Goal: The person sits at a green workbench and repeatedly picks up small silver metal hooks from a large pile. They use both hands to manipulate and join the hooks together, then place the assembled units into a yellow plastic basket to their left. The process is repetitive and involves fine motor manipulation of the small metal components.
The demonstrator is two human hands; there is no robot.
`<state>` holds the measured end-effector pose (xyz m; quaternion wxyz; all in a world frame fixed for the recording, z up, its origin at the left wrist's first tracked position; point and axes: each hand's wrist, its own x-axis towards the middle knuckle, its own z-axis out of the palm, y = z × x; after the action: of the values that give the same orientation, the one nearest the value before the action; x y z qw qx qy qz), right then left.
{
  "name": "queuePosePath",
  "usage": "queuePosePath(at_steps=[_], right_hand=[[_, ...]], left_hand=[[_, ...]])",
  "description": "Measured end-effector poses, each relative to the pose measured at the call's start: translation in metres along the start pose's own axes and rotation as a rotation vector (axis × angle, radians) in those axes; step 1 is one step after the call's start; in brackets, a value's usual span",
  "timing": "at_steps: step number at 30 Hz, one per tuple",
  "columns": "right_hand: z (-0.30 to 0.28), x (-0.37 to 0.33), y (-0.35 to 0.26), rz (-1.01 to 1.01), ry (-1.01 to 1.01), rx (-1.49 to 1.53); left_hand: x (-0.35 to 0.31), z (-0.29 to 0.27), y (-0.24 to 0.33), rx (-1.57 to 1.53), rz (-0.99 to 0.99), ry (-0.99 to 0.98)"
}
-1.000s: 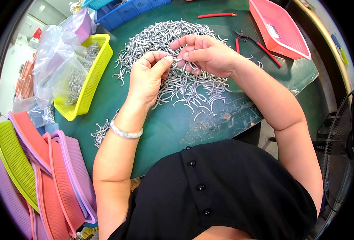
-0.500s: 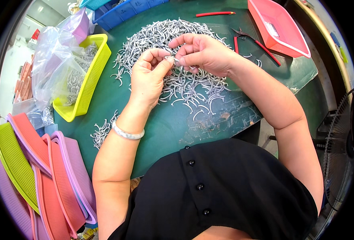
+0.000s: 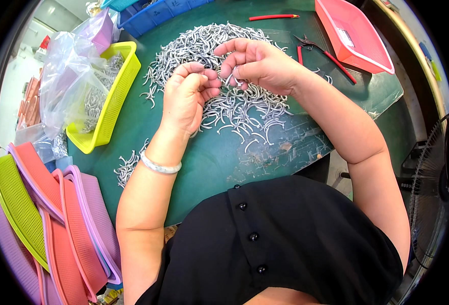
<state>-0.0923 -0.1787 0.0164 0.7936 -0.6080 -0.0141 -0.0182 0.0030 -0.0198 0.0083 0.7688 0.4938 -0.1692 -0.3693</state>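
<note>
A large heap of small curved silver-grey metal pieces (image 3: 204, 43) lies on the green table top. Above its near part, my right hand (image 3: 265, 66) pinches one curved metal piece (image 3: 238, 81) between thumb and fingers. My left hand (image 3: 184, 99) is just left of it, a small gap apart. Its thumb is pressed to the curled forefinger, and whatever is in that pinch is too small to make out. A smaller cluster of the same pieces (image 3: 126, 169) lies beside my left forearm.
Red-handled pliers (image 3: 331, 58) and a red rod-like tool (image 3: 274, 18) lie beyond my right hand, near a pink basket (image 3: 356, 35). A yellow-green basket (image 3: 118, 101) with metal pieces and plastic bags stands left. Stacked baskets (image 3: 82, 223) fill the lower left; a fan (image 3: 427, 188) stands right.
My hands were touching at the fingertips over a small piece and have come apart. The left has shifted slightly left; the right now holds a curved piece tilted downward.
</note>
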Motion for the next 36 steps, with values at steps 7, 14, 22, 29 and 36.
queuePosePath(at_steps=[7, 14, 22, 29, 36], right_hand=[[-0.0006, 0.0017, 0.0027, -0.027, 0.009, -0.086], [0.0021, 0.0011, 0.0014, -0.066, 0.018, -0.128], [0.0012, 0.0013, 0.0009, -0.095, 0.023, -0.088], [-0.0011, 0.0011, -0.0022, -0.082, 0.056, -0.086], [-0.0001, -0.0002, -0.0049, -0.081, 0.051, -0.086]], left_hand=[[-0.0021, 0.0020, -0.0006, 0.373, -0.116, -0.146], [-0.0019, -0.0007, 0.0006, 0.319, -0.175, -0.171], [0.0011, -0.0042, -0.0034, 0.295, -0.134, -0.177], [0.0000, -0.0039, -0.0021, 0.198, -0.145, -0.151], [-0.0011, -0.0020, -0.0012, 0.193, -0.166, -0.154]])
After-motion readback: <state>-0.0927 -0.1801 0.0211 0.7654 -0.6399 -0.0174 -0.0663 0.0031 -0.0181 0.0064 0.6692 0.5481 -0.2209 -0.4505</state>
